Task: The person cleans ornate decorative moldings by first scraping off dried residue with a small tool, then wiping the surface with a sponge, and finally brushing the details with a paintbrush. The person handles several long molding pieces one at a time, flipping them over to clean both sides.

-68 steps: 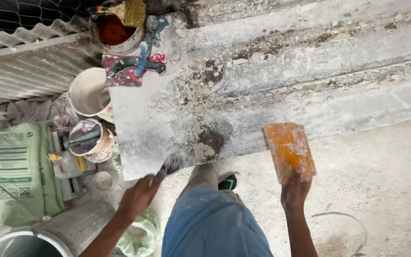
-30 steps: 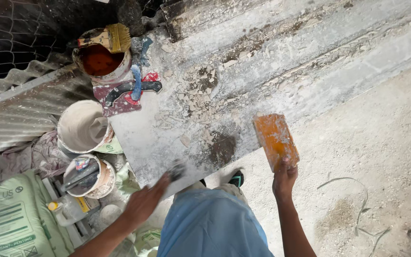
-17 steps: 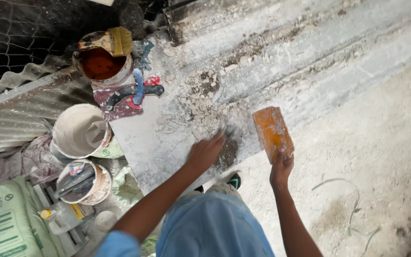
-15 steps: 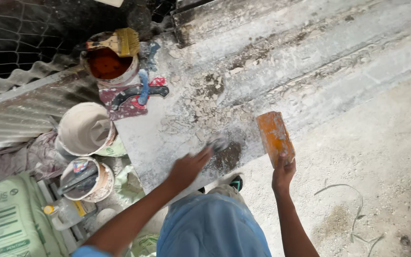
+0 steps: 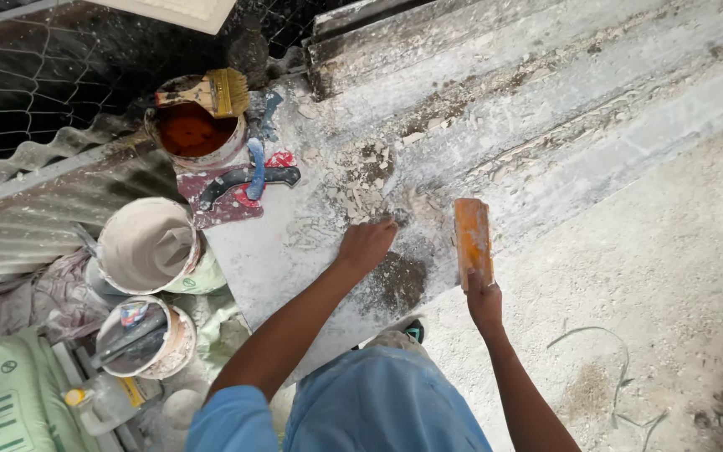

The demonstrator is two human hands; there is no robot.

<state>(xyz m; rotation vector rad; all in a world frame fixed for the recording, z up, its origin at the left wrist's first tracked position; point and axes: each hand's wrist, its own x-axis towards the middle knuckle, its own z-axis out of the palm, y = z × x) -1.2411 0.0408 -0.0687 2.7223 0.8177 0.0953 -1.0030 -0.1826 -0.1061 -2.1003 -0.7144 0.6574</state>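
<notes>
The left hand [image 5: 367, 245] lies flat and holds nothing on the dusty grey board [image 5: 328, 243], just beside the orange float [image 5: 473, 241] in the right hand's [image 5: 484, 303] tight grip, so press down evenly near that float

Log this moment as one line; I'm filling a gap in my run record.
left hand: palm down on dusty grey slab | right hand: gripping orange sanding block on slab | debris: flaked chips
</notes>
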